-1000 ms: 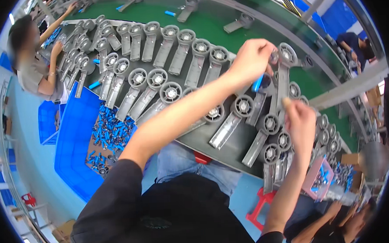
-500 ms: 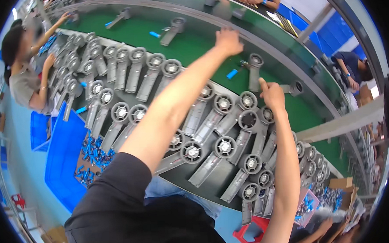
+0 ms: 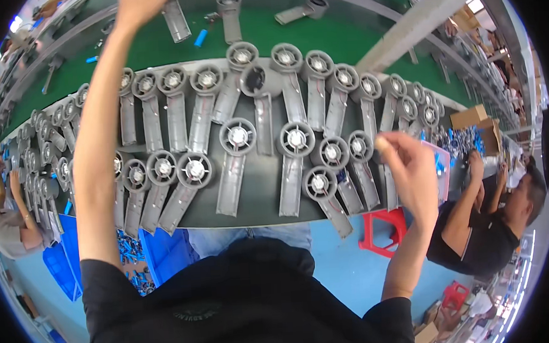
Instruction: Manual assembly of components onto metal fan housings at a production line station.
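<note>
My left hand reaches over the green belt at the upper edge, its fingertips cut off. They are closed at the upper end of a grey handheld fan housing. My right hand hovers over the right end of the workbench, fingers curled, thumb and finger close together. Whatever they may hold is too small to make out. Nearest to it is a fan housing with a round ringed head. Several more housings stand in rows, among them one with a dark fan blade and one in front.
Another housing and a blue battery lie on the green belt. A pale post rises at the right. Blue bins and a red stool stand below the bench. Co-workers sit on both sides.
My view has swung to the right. My left hand is now at a fan housing on the belt, at the upper edge. My right hand has drawn back from the belt to above the bench.
</note>
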The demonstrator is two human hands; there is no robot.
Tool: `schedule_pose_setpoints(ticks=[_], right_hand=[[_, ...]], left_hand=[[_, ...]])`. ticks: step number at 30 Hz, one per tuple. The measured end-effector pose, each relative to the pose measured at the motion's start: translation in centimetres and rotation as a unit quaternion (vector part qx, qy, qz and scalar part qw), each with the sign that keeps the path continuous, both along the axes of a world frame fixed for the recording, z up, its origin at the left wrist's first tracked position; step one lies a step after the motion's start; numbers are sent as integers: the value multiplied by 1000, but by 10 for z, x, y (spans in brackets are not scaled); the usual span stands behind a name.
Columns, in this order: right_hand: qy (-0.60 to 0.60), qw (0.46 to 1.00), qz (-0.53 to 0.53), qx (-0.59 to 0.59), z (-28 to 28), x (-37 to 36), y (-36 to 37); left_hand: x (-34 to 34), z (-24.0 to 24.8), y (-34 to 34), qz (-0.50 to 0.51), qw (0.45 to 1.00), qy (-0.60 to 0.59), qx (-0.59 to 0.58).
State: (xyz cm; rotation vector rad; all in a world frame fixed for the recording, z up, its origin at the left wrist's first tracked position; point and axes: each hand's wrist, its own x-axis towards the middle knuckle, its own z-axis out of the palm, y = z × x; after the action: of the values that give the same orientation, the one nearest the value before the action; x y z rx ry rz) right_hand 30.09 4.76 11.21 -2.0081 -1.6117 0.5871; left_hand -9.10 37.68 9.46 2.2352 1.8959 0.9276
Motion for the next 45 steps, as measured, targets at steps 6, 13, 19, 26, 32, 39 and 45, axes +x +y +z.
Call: schedule_pose_setpoints(ticks=[6,13,19,26,32,39,45], right_hand=[[-3,999,28,35,-59,3,-64],[-14,992,42,120,-90,-4,-69],[63,984,9,166,-89,-2,-79],[282,932,-12,227,-64,-15,-93],[413,883,170,142,-54,-84,-81],[345,926,120,100,-91,-96,-71],[213,956,147,137,-110,-110,-71]], left_hand=[[48,23,-186,-207,971,-35,111],[105,-41,-339,-219,973,-73,-4],[127,-93,-351,-198,980,-36,-12],[117,-66,-360,-285,945,-156,38],[115,-58,-378,-357,887,-290,52],[89,-78,-391,-153,908,-368,-131],[101,-97,-390,-170,978,-108,-58]])
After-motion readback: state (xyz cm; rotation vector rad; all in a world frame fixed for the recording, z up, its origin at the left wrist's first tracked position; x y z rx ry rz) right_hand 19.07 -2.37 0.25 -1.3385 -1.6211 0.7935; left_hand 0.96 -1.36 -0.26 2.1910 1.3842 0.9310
